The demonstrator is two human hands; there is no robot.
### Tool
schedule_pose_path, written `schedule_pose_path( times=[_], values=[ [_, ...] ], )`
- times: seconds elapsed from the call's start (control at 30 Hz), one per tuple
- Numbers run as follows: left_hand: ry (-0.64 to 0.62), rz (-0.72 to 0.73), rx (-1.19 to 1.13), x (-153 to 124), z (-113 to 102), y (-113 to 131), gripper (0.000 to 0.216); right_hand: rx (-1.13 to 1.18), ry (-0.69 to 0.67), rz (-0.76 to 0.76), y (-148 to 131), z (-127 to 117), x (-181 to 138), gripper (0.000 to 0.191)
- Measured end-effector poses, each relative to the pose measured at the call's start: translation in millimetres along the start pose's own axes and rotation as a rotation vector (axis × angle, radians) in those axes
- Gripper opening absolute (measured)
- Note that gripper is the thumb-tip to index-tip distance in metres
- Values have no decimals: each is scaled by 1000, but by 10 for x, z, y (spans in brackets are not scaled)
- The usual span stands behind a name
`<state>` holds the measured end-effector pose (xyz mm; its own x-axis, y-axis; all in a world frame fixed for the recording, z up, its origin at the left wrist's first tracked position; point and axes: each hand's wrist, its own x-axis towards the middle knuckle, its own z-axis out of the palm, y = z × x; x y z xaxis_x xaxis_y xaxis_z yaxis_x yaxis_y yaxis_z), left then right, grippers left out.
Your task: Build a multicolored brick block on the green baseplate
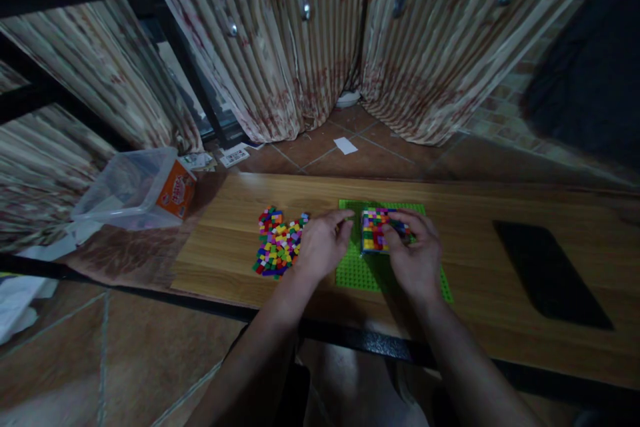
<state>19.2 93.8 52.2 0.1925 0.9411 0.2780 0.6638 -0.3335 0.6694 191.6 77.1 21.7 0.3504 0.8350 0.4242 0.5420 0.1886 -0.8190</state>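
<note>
At the far left, off the wooden board, a clear plastic tub point(134, 188) with an orange label lies tipped on its side. Moving onto the worktop point(480, 190), you have a loose pile of small coloured bricks point(278, 244) spread flat, red, yellow, green, blue and pink all mixed together.

Your left hand point(323, 245) sits just beside that pile on its right, palm down with the fingers bent. Its fingertips reach the left edge of the brick block point(374, 229), but you cannot tell whether they grip it or only touch it.

The brick block, a multicoloured square of many small pieces, sits on the upper middle of the green baseplate point(357, 275), which lies flat on the worktop between your two hands and partly under them.

Your right hand point(416, 259) is closed on the right side of the brick block, thumb and fingers pinched over its edge.

Well apart to the right, a dark rectangular mat point(549, 279) lies flat on the worktop.
</note>
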Motion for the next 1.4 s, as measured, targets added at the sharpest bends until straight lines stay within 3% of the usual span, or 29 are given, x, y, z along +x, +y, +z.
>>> schedule_pose_path(
  times=[0.1, 0.23, 0.47, 0.63, 0.87, 1.1, 1.23, 1.4],
  values=[
    [-39, -100, 21, 89, -282, -274, 24, 12, 40, 18, 12, -36, 39, 21],
    [-243, -64, 51, 123, -599, -553, 19, 31, 63, 35, 22, -60, 69, 19],
    [-437, -89, 70, 67, -797, -552, 22, 62, 80, 30, 30, -64, 62, 17],
    [-401, -93, 140, 57, -765, -516, 31, 73, 70, 43, 26, -62, 65, 17],
    [-371, -51, 173, 62, -700, -514, 27, 81, 73, 56, 27, -55, 81, 16],
    [-298, 18, -28, 70, -680, -418, 18, 75, 85, 33, 29, -56, 75, 16],
    [-290, 1, -222, 70, -507, -318, 20, 61, 82, -27, -32, -62, 57, 16],
    [-190, 39, -194, 65, -213, -203, 20, 64, 83, -37, -58, -68, 64, 16]
  ],
)
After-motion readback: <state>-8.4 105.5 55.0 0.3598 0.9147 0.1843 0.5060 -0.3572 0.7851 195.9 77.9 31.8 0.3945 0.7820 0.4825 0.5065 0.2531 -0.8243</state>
